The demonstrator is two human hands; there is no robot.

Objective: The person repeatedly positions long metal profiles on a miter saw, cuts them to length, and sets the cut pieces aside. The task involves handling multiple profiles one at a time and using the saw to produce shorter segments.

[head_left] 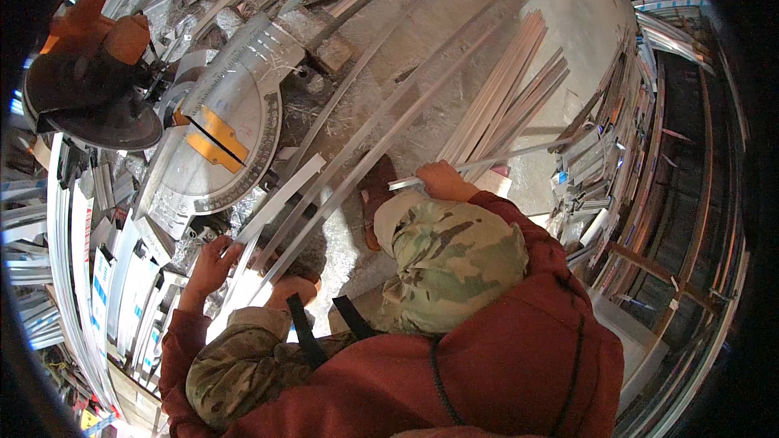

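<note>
At the middle right, my right hand (448,182) is closed around a long, thin, light-coloured profile strip (519,152). Its short end pokes out to the left of my fingers, above my knee. My left hand (213,269) is at the lower left, its fingers loosely bent and apart, with no object visible in it. Right beside those fingers runs a pale flat profile (284,191), slanting up toward a miter saw's round table (235,134). Whether the fingertips touch it I cannot tell. More long strips (406,101) slant across the floor in front of me.
The saw's dark head (101,93) and yellow insert (215,139) are at the upper left. A bundle of pinkish strips (503,85) lies ahead. Stacked white profiles (85,251) crowd the left, and a loaded rack (641,195) lines the right. Clear plastic wrap (357,264) covers some floor.
</note>
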